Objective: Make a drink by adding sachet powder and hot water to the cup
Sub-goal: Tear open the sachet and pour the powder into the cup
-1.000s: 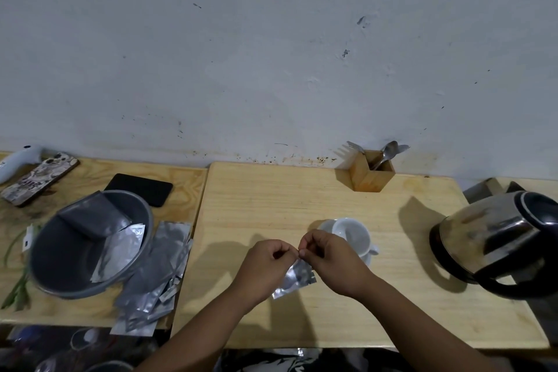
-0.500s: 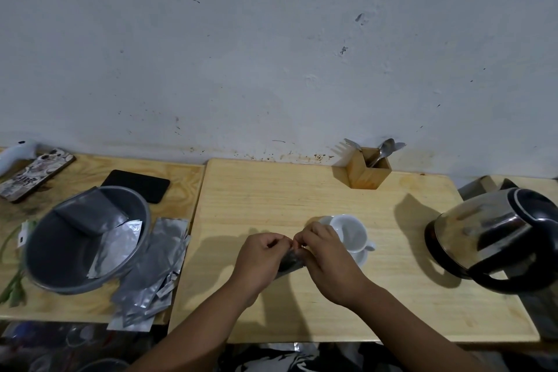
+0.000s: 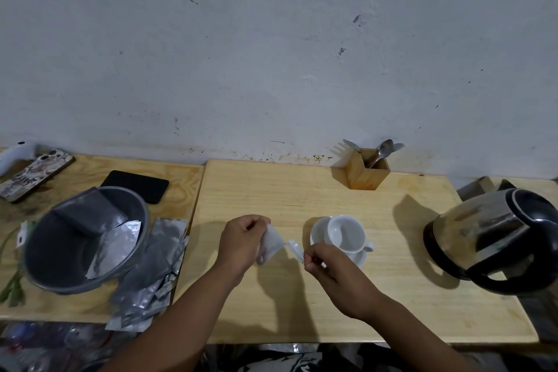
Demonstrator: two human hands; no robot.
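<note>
Head view, frame centre: left hand pinches the small silvery foil sachet; right hand grips its torn-off strip. Right of them, white ceramic cup looks empty; powder and steel kettle water remain.

white cup, silver sachet, grey bowl

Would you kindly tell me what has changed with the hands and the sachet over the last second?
The hands have pulled apart: the left hand keeps the sachet, while the right hand has drawn away toward the person, holding the torn-off strip, so the sachet now looks torn open. The cup on its saucer, the kettle and the grey bowl stayed put.
</note>
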